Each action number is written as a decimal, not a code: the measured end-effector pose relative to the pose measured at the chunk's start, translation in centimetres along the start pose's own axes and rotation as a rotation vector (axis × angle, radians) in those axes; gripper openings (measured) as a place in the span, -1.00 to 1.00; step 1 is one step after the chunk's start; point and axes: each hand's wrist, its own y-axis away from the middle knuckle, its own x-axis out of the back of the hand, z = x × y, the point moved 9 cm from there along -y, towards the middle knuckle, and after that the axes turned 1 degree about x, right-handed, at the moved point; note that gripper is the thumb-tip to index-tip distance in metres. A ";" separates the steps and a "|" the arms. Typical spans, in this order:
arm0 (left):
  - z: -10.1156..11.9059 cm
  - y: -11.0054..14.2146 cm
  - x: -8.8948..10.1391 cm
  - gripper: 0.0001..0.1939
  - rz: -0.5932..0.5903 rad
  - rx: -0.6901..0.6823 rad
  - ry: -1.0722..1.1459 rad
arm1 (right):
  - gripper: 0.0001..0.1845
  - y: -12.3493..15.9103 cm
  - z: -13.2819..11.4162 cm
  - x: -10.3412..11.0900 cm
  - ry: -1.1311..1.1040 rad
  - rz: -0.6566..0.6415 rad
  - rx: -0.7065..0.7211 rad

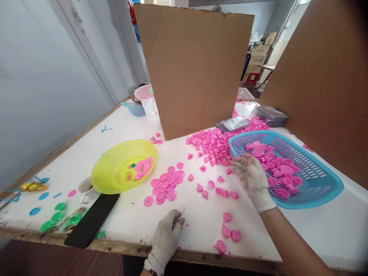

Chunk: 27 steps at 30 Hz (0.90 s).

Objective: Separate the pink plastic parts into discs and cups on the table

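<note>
A pale wall [57, 69] flanks the white worktop [129, 226]. One cardboard panel [198, 69] stands upright on it, blocking the room behind; another [324, 96] rises at right. The blue basket [322, 203] holds pink pieces [283, 168], more heaped beside it. The yellow bowl [106, 168] sits left. The person's right hand [254, 184] hovers by the basket, fingers loosely open; the left hand's [166, 235] fingers curl, their grasp unclear.
</note>
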 end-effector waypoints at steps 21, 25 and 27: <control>1.5 -5.8 3.4 -0.81 0.052 -0.041 -0.644 | -0.44 17.4 3.4 -14.5 0.767 -0.893 0.392; 1.0 -6.2 4.0 -0.85 0.088 -0.051 -0.565 | -0.57 13.9 2.9 -12.3 0.630 -0.679 0.198; 1.1 -6.0 4.3 -0.88 0.101 -0.084 -0.521 | -0.65 12.2 2.6 -12.7 0.587 -0.645 0.110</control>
